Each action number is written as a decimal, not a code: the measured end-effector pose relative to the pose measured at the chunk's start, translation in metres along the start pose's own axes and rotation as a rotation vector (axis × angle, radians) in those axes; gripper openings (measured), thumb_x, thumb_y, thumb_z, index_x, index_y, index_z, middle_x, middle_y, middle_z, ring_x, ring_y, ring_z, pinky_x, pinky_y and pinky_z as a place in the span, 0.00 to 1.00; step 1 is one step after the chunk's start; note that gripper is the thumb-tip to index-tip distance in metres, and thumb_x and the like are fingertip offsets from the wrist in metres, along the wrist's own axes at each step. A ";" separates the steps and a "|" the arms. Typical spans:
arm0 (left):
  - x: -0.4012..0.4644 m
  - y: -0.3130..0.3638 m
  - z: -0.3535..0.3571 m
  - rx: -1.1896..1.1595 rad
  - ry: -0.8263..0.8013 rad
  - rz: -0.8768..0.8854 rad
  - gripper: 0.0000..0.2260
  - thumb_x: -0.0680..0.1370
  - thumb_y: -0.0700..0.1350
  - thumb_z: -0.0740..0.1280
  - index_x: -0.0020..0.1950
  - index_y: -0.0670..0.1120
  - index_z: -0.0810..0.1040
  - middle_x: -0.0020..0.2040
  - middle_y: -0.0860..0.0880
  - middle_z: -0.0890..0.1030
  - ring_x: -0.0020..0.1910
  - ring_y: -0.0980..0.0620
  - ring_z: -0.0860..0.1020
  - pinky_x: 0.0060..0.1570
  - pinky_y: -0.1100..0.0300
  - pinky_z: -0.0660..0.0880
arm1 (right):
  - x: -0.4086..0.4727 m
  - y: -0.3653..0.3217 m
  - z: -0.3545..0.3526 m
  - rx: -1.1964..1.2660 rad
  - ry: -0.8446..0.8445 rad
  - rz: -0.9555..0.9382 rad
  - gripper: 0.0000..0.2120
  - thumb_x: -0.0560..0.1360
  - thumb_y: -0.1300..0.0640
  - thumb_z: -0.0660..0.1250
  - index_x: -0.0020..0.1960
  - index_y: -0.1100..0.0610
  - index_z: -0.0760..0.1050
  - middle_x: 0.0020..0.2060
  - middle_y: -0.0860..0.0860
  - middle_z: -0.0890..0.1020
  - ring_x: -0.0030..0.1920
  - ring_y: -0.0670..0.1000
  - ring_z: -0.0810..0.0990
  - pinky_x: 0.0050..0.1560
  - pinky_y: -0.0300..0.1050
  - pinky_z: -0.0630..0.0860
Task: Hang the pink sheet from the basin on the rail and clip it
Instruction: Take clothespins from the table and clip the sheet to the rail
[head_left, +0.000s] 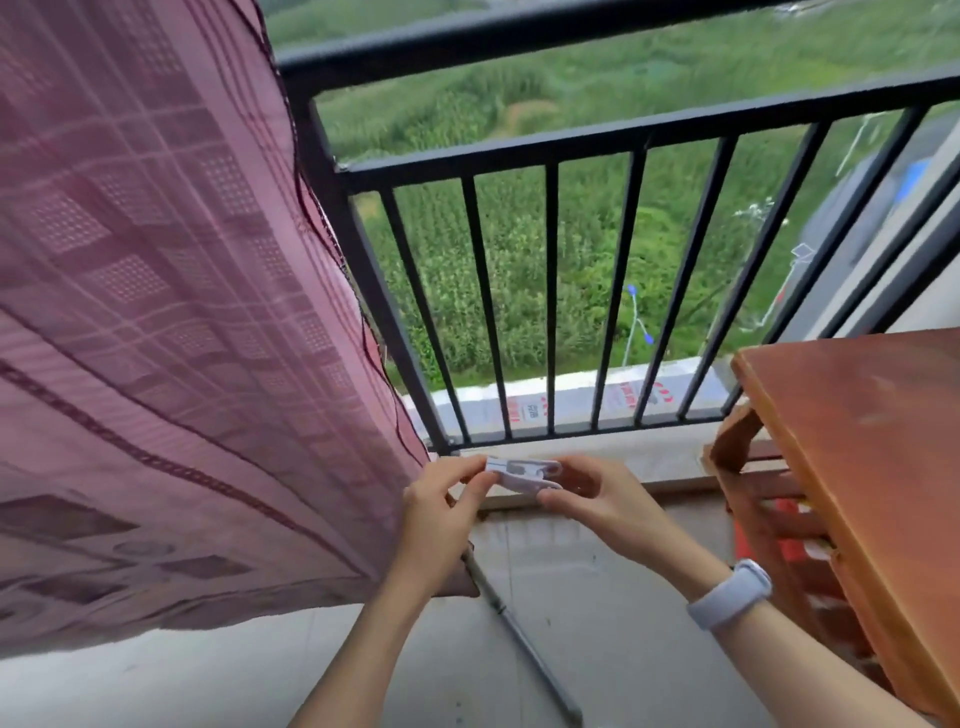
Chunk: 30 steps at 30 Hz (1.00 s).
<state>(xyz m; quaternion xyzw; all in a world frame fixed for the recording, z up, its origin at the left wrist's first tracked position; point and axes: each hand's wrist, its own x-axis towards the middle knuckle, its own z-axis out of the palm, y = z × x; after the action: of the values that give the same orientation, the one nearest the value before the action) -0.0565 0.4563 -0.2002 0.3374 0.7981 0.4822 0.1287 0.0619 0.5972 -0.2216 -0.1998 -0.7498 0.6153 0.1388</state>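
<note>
On a high balcony, a person's two hands meet at about 6 o'clock in the head view, both gripping a pale plastic clip (524, 474) held low in front of the railing's foot. The left hand (441, 514) pinches the clip's left end, fingers (475, 478) curled over the top and thumb beneath. The right hand (608, 501) holds the right end the same way, thumb (553, 500) pressed under the clip and the other fingers bent behind it; neither hand is loose. Whether the clip's mouth is sprung apart cannot be told through the blur. A light-coloured wristband (730, 592) sits on the right wrist.

The pink sheet (156, 312), checked with darker woven squares and a dark trimmed edge, fills the frame from 8 to 11 o'clock, hanging from above the picture and billowing toward the camera; its lower corner hangs just behind the left wrist. The black rail (519, 36) runs across at 12 o'clock, above a second bar and upright black balusters (550, 301), with green fields far below. Where the sheet meets the rail is hidden by the cloth itself.

At 3 to 4 o'clock stands a reddish-brown wooden tabletop (872, 467), with slatted wooden framing under it. A thin grey metal rod (524, 649) lies on the concrete floor (613, 623) between the forearms, running toward 6 o'clock.
</note>
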 end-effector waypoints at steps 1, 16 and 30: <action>0.002 0.000 -0.004 0.203 0.019 0.125 0.07 0.71 0.39 0.71 0.48 0.46 0.82 0.44 0.51 0.81 0.47 0.51 0.78 0.46 0.66 0.72 | 0.003 0.001 -0.002 -0.001 0.024 0.007 0.06 0.70 0.59 0.70 0.45 0.51 0.78 0.39 0.48 0.82 0.39 0.44 0.78 0.40 0.35 0.73; 0.070 0.069 -0.051 1.880 -0.462 0.427 0.07 0.70 0.40 0.64 0.40 0.48 0.81 0.34 0.52 0.76 0.45 0.47 0.75 0.67 0.46 0.60 | 0.044 -0.007 -0.009 0.074 0.163 -0.085 0.17 0.71 0.63 0.68 0.30 0.43 0.76 0.24 0.43 0.75 0.27 0.40 0.72 0.33 0.32 0.69; 0.103 0.151 -0.065 2.170 -0.537 0.060 0.07 0.78 0.46 0.59 0.51 0.51 0.75 0.55 0.51 0.79 0.61 0.44 0.70 0.70 0.43 0.44 | 0.059 -0.027 -0.012 0.104 0.139 -0.131 0.07 0.71 0.60 0.68 0.35 0.55 0.80 0.28 0.53 0.76 0.33 0.49 0.73 0.34 0.45 0.70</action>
<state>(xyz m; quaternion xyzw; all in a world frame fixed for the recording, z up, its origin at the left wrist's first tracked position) -0.1048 0.5261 -0.0260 0.3834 0.7339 -0.5553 -0.0775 0.0120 0.6310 -0.1948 -0.1849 -0.7169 0.6276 0.2408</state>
